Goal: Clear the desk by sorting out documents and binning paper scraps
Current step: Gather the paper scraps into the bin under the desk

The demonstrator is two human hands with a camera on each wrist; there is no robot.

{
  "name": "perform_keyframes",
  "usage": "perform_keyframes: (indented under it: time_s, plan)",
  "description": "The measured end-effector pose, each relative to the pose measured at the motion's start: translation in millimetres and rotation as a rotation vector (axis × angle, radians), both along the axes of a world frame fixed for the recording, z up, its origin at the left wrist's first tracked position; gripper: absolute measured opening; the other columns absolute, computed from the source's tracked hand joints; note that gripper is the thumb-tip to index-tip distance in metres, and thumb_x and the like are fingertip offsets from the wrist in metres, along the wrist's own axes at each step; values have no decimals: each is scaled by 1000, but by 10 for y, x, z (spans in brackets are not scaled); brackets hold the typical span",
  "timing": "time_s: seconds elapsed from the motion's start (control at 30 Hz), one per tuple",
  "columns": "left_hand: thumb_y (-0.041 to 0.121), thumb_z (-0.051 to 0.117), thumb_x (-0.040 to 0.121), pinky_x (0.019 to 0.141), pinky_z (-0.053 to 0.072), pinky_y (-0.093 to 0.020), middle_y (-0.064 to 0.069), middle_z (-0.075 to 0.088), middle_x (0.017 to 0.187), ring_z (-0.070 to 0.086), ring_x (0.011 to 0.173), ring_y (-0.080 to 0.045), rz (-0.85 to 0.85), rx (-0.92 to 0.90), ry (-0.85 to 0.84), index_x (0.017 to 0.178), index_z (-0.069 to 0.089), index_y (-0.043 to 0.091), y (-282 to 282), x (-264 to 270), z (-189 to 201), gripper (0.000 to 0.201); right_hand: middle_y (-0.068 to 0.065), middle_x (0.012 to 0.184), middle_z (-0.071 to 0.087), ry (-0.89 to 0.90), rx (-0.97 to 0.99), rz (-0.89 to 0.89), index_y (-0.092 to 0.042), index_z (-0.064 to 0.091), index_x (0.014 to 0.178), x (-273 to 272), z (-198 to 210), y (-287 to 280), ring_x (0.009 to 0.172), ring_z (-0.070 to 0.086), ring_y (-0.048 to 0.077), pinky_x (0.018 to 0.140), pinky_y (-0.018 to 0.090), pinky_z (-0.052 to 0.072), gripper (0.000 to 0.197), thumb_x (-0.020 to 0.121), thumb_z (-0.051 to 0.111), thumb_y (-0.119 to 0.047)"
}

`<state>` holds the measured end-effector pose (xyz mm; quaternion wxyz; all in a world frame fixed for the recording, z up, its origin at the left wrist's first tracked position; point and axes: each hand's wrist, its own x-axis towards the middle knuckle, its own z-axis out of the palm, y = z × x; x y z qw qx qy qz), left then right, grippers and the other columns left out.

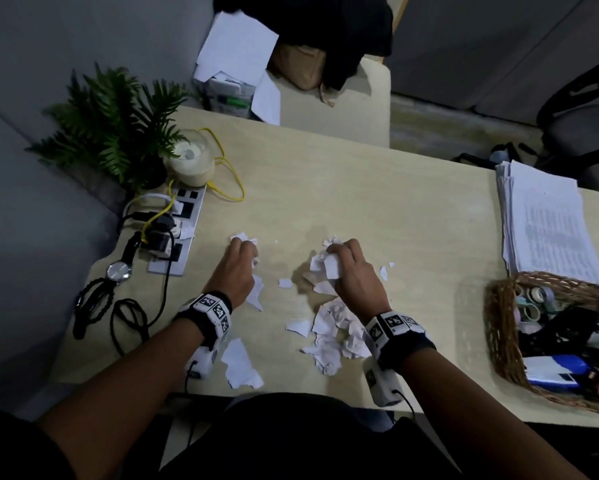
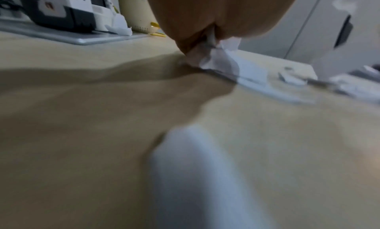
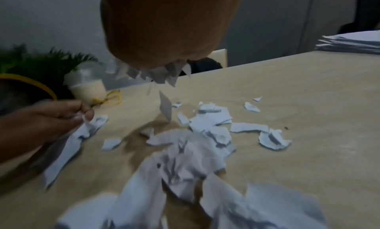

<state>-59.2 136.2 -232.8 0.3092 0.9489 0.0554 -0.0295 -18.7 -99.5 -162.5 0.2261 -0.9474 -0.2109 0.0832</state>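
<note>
Torn white paper scraps lie scattered over the middle of the pale wooden desk. My left hand grips a bunch of scraps, its fingers curled round them just above the desk. My right hand holds another handful of scraps, lifted a little over the main pile. A larger torn piece lies near the front edge by my left wrist. A stack of printed documents sits at the right end of the desk.
A wicker basket of tape rolls and stationery stands at the right front. On the left are a power strip with plugs, a yellow cable, a watch, a glass candle and a fern. Loose sheets lie behind the desk.
</note>
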Motion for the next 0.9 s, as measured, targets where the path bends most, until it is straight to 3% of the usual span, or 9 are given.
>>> perform_keyframes:
  time_s: [0.1, 0.17, 0.23, 0.33, 0.4, 0.5, 0.63, 0.77, 0.9]
  plan:
    - [1, 42, 84, 76, 43, -36, -13, 55, 88, 53, 82, -34, 104, -133, -51, 83, 54, 7, -122, 132, 125, 14, 8, 85, 61, -20, 266, -219, -5, 62, 87, 84, 64, -131, 70, 58, 26, 64, 31, 42, 28, 78, 46, -26]
    - [26, 43, 93, 65, 42, -36, -6, 52, 63, 49, 68, -31, 246, -280, -42, 63, 48, 13, -256, 227, 240, 32, 3, 66, 60, 21, 415, -433, -6, 59, 70, 110, 175, -181, 61, 55, 19, 59, 29, 42, 27, 77, 53, -31]
    - [40, 60, 88, 60, 36, -31, -1, 42, 48, 42, 62, -28, 301, -336, -16, 52, 38, 19, -416, 308, 363, 47, -1, 54, 50, 118, 448, -650, -6, 51, 63, 131, 233, -248, 57, 47, 12, 57, 24, 39, 32, 81, 65, -29]
    - [20, 66, 74, 59, 36, -28, -6, 45, 53, 39, 62, -25, 178, -403, 73, 51, 42, 17, -707, 395, 435, 34, 5, 50, 51, 233, 453, -791, -19, 44, 55, 120, 203, -420, 61, 47, 19, 60, 27, 42, 27, 75, 61, -17]
    - [8, 59, 74, 54, 31, -24, -8, 42, 62, 36, 65, -23, 96, -383, 139, 53, 40, 21, -920, 443, 478, 31, 13, 50, 53, 261, 524, -856, -18, 41, 54, 79, 182, -575, 48, 48, 29, 49, 27, 44, 23, 73, 53, -11]
    - [2, 53, 76, 47, 28, -22, -6, 43, 69, 31, 56, -20, 35, -363, 165, 55, 39, 23, -1330, 505, 612, 33, 10, 54, 37, 306, 636, -958, -18, 32, 60, -30, 201, -881, 43, 40, 23, 36, 15, 29, 33, 82, 51, -4]
    - [-3, 54, 74, 44, 27, -19, -1, 36, 59, 25, 53, -19, -62, -405, 124, 54, 38, 18, -2112, 576, 872, 32, 14, 59, 33, 397, 915, -1062, -20, 27, 64, -276, 325, -1440, 36, 33, 18, 46, 18, 24, 31, 77, 40, 5]
    - [-2, 56, 72, 47, 27, -14, -1, 36, 57, 26, 58, -18, -325, -455, 106, 53, 37, 21, -3199, 488, 1033, 36, 14, 60, 32, 272, 1093, -1215, -10, 30, 68, -732, 440, -2276, 38, 22, 14, 46, 19, 22, 26, 77, 46, 8]
    - [1, 59, 72, 55, 31, -18, 4, 35, 53, 30, 58, -12, -647, -499, 125, 54, 35, 22, -4421, 116, 1101, 36, 2, 56, 35, 18, 1211, -1498, -12, 37, 69, -1344, 360, -3270, 47, 34, 12, 46, 21, 29, 32, 79, 56, 11]
